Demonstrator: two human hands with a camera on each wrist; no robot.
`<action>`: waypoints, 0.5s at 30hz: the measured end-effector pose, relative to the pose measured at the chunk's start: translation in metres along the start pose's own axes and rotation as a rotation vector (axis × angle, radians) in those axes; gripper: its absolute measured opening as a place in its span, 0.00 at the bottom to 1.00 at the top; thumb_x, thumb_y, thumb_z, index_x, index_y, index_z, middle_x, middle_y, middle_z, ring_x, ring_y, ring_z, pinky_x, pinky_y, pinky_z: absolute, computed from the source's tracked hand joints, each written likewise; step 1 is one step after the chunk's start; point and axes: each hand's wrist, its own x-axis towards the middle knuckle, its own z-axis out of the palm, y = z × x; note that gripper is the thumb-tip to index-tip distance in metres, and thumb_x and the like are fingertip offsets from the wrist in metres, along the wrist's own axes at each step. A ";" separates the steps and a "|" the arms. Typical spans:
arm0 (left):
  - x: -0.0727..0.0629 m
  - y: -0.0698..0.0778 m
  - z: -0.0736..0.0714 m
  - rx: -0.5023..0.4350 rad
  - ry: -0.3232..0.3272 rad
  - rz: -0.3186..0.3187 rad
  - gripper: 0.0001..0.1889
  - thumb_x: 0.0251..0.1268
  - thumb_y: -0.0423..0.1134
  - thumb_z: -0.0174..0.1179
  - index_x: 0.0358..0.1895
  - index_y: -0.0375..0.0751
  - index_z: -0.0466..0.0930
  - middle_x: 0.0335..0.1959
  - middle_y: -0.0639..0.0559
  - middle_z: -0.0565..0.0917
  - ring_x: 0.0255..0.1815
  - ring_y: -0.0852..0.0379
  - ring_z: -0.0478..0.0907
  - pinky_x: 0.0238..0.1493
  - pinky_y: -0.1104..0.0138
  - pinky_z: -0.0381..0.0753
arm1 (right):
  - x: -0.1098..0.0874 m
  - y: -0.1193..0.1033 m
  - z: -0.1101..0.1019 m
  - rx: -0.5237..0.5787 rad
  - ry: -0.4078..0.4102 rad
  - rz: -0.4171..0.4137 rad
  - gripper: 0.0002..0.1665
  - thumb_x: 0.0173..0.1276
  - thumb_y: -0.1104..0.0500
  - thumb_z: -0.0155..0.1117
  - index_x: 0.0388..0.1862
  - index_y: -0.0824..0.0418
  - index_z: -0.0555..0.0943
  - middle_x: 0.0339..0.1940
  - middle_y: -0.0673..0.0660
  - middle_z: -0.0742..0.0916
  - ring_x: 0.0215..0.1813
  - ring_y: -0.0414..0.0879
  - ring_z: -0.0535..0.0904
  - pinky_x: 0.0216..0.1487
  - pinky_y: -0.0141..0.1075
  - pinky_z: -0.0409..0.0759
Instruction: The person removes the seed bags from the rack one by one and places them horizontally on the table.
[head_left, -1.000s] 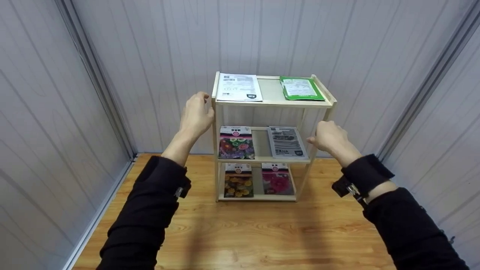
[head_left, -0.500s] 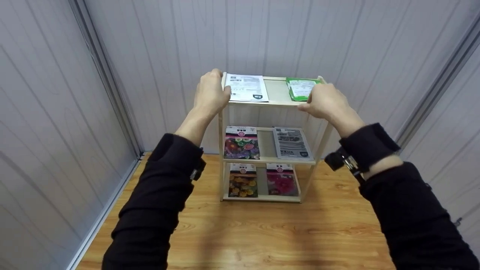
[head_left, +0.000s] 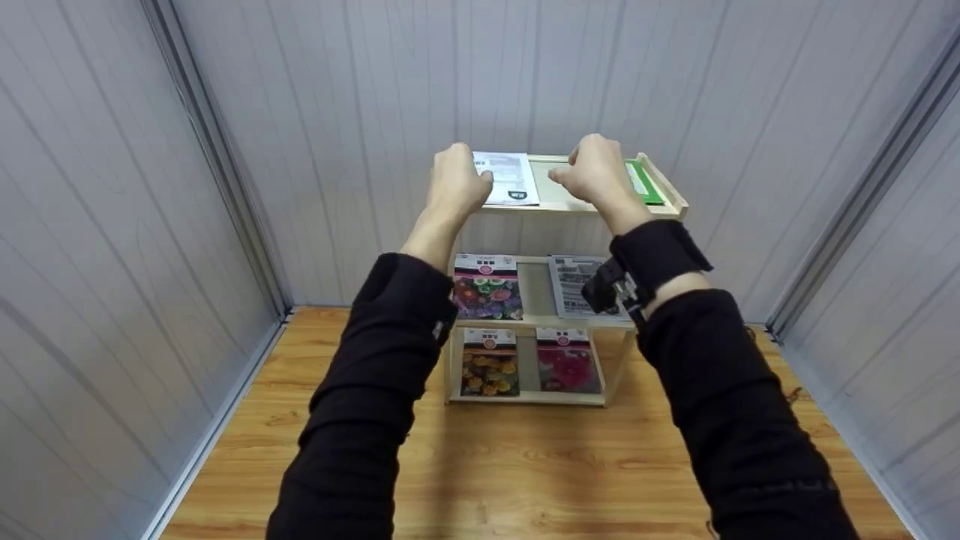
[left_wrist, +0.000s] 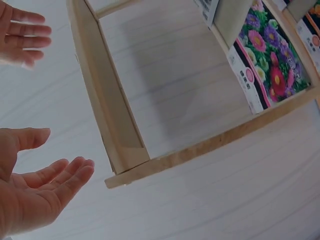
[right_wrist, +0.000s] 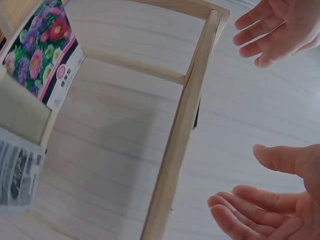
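Note:
My left hand (head_left: 456, 180) is raised at the left end of the top of a light wooden three-tier rack (head_left: 551, 207). In the head view it overlaps a white printed packet (head_left: 516, 178) lying there. Over the right part of that top shelf hangs my right hand (head_left: 600, 174), partly covering a green packet (head_left: 649, 184). The left wrist view has the left hand (left_wrist: 45, 192) with fingers loosely bent and nothing in them, apart from the rack's corner. Likewise, the right wrist view gives the right hand (right_wrist: 270, 205) with thumb and fingers spread, holding nothing, beside the wooden rail (right_wrist: 180, 135).
On the middle tier lie a mixed-flower packet (head_left: 487, 292) and a grey printed packet (head_left: 571, 294). Below are an orange-flower packet (head_left: 489, 369) and a pink-flower packet (head_left: 568, 366). Pale panelled walls (head_left: 390, 90) enclose the rack, which stands on a wooden floor (head_left: 525, 465).
Both hands have risen from beside the rack to its top. My right hand has moved leftward over the top shelf, and the left hand has moved right. The packets stay in place.

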 end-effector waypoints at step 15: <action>0.007 0.009 0.017 0.087 -0.012 -0.052 0.16 0.55 0.35 0.53 0.47 0.33 0.73 0.45 0.43 0.78 0.47 0.50 0.74 0.47 0.64 0.72 | 0.018 -0.006 0.024 0.258 -0.152 0.142 0.17 0.61 0.51 0.58 0.22 0.61 0.68 0.17 0.50 0.71 0.13 0.37 0.63 0.19 0.26 0.65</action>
